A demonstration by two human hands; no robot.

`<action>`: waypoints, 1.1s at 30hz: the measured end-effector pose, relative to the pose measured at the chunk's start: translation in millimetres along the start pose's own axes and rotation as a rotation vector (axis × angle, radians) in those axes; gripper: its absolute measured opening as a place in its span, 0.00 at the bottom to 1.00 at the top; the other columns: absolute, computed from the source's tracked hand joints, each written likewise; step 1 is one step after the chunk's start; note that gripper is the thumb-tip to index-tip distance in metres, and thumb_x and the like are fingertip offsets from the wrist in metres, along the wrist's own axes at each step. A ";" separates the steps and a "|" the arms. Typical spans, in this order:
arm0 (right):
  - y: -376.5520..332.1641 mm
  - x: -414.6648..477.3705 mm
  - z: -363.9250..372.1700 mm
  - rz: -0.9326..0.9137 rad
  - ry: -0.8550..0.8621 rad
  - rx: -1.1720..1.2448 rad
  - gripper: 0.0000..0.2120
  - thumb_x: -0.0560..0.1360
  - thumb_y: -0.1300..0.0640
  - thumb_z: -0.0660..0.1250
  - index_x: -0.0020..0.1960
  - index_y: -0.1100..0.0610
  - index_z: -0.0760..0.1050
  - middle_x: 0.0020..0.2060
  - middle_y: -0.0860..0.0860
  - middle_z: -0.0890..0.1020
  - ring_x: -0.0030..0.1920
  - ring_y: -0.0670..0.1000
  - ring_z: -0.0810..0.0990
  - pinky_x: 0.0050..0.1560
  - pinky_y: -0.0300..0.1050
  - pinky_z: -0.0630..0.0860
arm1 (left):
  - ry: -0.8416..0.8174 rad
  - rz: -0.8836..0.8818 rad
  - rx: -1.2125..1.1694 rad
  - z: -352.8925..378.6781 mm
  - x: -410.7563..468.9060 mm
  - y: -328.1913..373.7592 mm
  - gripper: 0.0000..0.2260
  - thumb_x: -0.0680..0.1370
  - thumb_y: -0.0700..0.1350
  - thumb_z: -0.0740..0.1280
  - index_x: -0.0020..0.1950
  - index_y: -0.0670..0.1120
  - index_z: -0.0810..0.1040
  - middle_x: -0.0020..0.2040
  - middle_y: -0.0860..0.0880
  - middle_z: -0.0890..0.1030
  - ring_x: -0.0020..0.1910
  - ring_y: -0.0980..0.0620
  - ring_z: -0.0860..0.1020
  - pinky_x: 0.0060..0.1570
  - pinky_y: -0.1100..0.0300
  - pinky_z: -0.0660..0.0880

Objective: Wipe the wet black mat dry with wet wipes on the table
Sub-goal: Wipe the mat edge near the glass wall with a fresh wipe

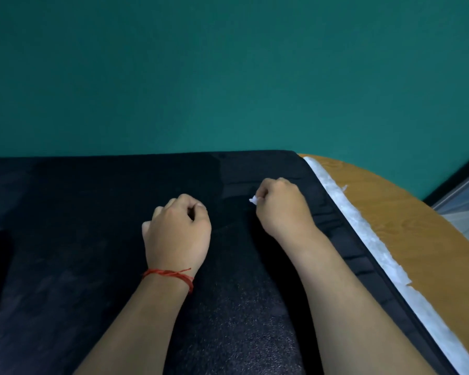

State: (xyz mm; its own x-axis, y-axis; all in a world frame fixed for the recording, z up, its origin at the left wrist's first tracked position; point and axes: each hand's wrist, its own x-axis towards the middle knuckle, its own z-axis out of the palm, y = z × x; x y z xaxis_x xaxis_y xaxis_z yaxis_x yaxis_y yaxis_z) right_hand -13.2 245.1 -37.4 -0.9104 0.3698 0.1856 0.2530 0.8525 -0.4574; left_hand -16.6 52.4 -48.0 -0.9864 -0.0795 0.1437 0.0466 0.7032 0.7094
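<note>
- Nearest the camera, two bare forearms are stretched over the black mat (pixel 92 239), which is spread across most of the table (pixel 417 239) and reaches its far edge.
- A speckled, grainy surface is shown on the mat's near part; the far part is seen as darker and smoother (whether any of it is wet cannot be told).
- The left hand (pixel 178 234) is rested on the mat near its middle, back upward, its fingers clenched into a loose fist in which nothing is seen.
- A red thread (pixel 171 274) is tied round the left wrist.
- The right hand (pixel 282 207) is set on the mat further back, toward the table's far right corner, well apart from the left hand.
- A small wad of wet wipe (pixel 253 200) is grasped in the right hand's curled fingers, and only a white tip is shown on the thumb side, close above the mat.
- A white strip (pixel 363 226) of crinkled sheet is laid along the mat's right edge, touching it, on the bare wood.
- The table's brown wood is exposed only along the rounded right edge.
- A teal wall (pixel 228 77) is seen behind the table's far edge.
</note>
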 end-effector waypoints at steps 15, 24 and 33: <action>-48.9 0.6 32.2 -0.212 -0.091 0.136 0.06 0.81 0.60 0.68 0.49 0.53 0.82 0.49 0.50 0.78 0.51 0.51 0.79 0.49 0.47 0.78 | -0.002 -0.030 0.001 -0.6 2.5 0.7 0.11 0.83 0.51 0.59 0.47 0.56 0.80 0.48 0.58 0.80 0.55 0.52 0.73 0.57 0.55 0.59; -7.5 48.0 -3.1 0.016 -0.108 -0.104 0.05 0.79 0.54 0.74 0.48 0.55 0.82 0.49 0.54 0.85 0.53 0.58 0.82 0.51 0.48 0.80 | -0.003 -0.023 0.009 -0.7 2.5 2.1 0.11 0.84 0.51 0.59 0.48 0.57 0.80 0.48 0.59 0.80 0.54 0.54 0.73 0.57 0.56 0.57; -15.8 42.2 -10.4 -0.011 -0.253 -0.138 0.06 0.79 0.51 0.73 0.47 0.53 0.83 0.45 0.52 0.84 0.48 0.55 0.82 0.44 0.43 0.77 | 0.005 -0.015 0.022 -0.3 0.8 2.8 0.11 0.83 0.50 0.59 0.46 0.57 0.79 0.47 0.59 0.79 0.53 0.54 0.73 0.57 0.56 0.58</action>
State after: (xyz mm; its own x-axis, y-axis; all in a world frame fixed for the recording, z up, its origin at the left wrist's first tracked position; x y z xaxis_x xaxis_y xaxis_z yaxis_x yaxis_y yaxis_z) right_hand -52.2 251.1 -13.3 -0.9617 0.2712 -0.0409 0.2692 0.9046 -0.3307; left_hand -17.2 54.1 -45.7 -0.9863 -0.0934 0.1362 0.0283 0.7170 0.6965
